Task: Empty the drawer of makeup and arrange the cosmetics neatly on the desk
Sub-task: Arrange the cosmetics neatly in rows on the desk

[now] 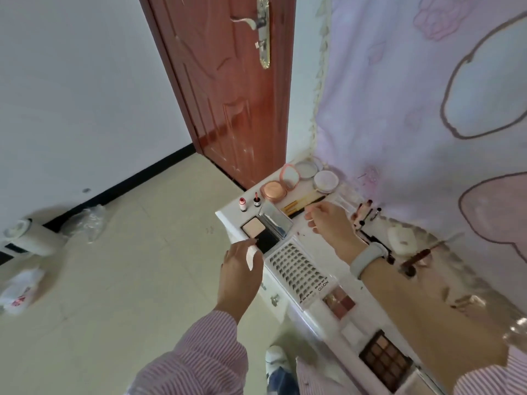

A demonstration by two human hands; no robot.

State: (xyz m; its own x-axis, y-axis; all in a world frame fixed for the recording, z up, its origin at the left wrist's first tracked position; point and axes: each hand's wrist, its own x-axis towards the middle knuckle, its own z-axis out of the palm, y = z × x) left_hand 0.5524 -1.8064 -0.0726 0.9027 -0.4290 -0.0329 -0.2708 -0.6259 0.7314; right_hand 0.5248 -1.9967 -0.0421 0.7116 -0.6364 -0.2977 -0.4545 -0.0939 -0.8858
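left hand (241, 265): palm down, fingers curled | right hand (328, 223): reaching forward, fingers loosely bent
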